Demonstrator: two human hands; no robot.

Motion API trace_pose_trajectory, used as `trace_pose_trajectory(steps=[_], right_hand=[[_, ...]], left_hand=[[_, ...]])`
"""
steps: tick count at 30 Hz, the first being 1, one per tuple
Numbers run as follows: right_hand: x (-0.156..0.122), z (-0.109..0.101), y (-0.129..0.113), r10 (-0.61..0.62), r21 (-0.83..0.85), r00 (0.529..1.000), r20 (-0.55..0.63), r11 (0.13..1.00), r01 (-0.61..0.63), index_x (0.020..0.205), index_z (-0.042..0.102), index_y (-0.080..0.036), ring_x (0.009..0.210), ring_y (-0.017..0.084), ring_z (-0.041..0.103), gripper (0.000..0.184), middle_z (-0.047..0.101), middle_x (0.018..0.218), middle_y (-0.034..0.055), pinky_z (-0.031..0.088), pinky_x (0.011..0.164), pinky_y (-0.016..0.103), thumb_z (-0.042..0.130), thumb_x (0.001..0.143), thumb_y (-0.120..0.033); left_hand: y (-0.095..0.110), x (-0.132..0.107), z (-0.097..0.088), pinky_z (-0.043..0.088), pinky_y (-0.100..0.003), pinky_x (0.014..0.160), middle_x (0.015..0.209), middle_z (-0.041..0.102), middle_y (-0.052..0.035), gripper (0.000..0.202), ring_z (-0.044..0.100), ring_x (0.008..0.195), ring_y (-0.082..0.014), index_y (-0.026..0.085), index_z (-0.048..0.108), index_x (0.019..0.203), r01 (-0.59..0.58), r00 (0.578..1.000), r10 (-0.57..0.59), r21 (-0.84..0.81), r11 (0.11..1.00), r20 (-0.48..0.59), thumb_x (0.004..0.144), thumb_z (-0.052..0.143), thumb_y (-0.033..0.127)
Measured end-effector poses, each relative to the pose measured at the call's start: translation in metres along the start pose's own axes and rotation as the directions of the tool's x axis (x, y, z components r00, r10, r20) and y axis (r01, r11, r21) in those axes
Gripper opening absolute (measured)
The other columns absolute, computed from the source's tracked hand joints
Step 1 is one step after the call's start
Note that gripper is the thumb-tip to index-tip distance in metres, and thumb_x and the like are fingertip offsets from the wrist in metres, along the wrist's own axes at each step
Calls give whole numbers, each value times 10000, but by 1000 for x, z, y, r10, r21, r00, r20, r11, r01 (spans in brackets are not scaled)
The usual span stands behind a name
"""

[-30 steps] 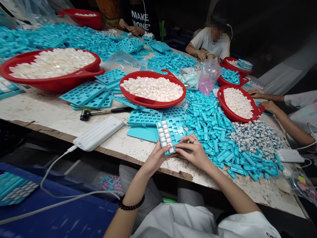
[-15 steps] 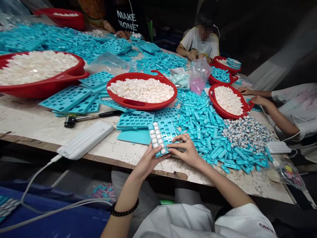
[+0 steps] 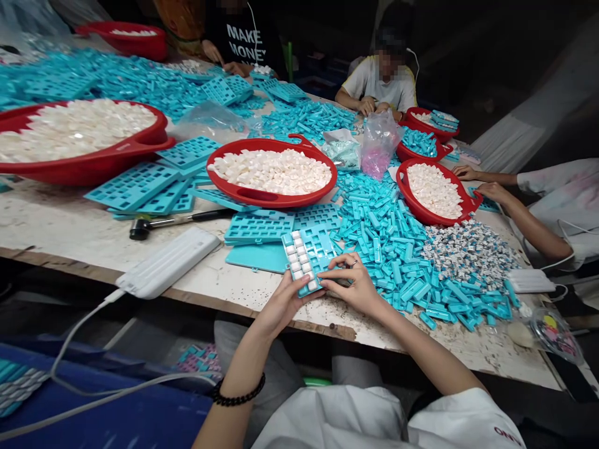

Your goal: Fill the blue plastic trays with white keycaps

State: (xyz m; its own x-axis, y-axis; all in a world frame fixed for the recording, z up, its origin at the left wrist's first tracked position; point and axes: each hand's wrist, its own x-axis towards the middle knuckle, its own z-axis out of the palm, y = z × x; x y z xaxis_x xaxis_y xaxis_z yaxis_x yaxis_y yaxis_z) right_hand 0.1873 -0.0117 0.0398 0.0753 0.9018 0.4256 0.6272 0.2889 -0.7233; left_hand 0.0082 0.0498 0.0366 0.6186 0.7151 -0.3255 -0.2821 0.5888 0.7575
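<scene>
My left hand grips the lower left corner of a light blue keyboard-like panel, its thumb lying on the front. The panel is tilted up over the table's front edge. White glossy keycap-like pieces sit in two rows along its left side; open slots show on the rest. My right hand, with a ring on one finger, has its thumb and fingertips pinched together against the panel beside the white pieces. Whatever is between those fingertips is hidden. Behind the panel lie more blue panels.
Red basins of white pieces stand behind my hands. Loose blue pieces and small white-and-blue parts heap to the right. A mallet and a white power bank with a cable lie left. Other people work around the table.
The view has shifted slightly, so the table's things appear a little further right. My hands keep nearly the same hold, the right fingertips still against the panel.
</scene>
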Motion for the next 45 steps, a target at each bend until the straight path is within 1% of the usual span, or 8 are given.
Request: trace_pose_trajectory(steps=[9,12,16,21,26,30,36,45], right_hand=[[5,-13,-5,-31,34,997,64,999,29,1113,747,-286,1001,199,593,229,649,1034,30,431,991,401,734,887,-254],[14,-35,-3,11,-27,996,-89,1000,-13,1198,702,-286,998,204,613,254,676,1059,38,465,933,363,629,954,-290],[23,-74,20,41,-357,908,-417,911,-205,1082,726,-225,1008,259,583,223,681,1031,78,432,943,421,542,961,-260],[21,-100,60,138,-541,878,-458,741,-398,1124,700,-172,1057,321,551,285,681,1110,129,414,912,468,597,890,-299],[21,-104,66,172,-505,865,-472,751,-425,1025,725,-169,1002,314,617,263,726,1022,125,420,927,489,624,888,-370],[26,-93,35,51,-320,895,-443,923,-211,1052,721,-195,912,248,676,256,736,989,84,493,894,415,638,899,-382],[11,-33,-14,-187,3,982,-9,982,187,1146,701,-245,950,198,695,256,737,1048,51,533,885,347,693,897,-304],[2,-8,-15,-256,11,964,68,967,256,1138,681,-235,944,199,712,234,758,1025,59,520,920,363,695,913,-300]], left_hand=[[4,-3,4,575,-457,989,1423,578,-71,573,607,1229,-304,294,474,1411,14,1000,-14,12,1000,-24,884,698,296],[6,-5,7,564,-487,1007,1465,548,-73,624,574,1283,-332,307,432,1446,12,999,-11,30,999,-34,883,701,323],[5,-4,6,554,-504,1026,1493,527,-75,690,518,1347,-346,323,386,1475,-1,1000,2,31,1000,-29,868,714,347],[1,-1,0,554,-526,1023,1486,535,-77,738,532,1331,-363,342,372,1480,-8,1000,9,29,1000,-28,838,736,369],[0,-4,-1,551,-525,1023,1459,561,-83,742,583,1275,-354,331,394,1464,-39,999,39,56,998,6,819,756,377],[1,-6,1,561,-529,1006,1397,607,-83,770,631,1208,-332,338,393,1462,-43,999,43,51,998,-2,798,784,332],[-3,-4,0,590,-492,944,1379,612,-92,807,616,1220,-339,330,388,1455,-75,997,75,69,995,2,763,801,372],[-4,-2,-1,608,-418,877,1407,592,-93,815,571,1274,-355,321,414,1433,-97,995,101,145,985,-16,728,811,422]])
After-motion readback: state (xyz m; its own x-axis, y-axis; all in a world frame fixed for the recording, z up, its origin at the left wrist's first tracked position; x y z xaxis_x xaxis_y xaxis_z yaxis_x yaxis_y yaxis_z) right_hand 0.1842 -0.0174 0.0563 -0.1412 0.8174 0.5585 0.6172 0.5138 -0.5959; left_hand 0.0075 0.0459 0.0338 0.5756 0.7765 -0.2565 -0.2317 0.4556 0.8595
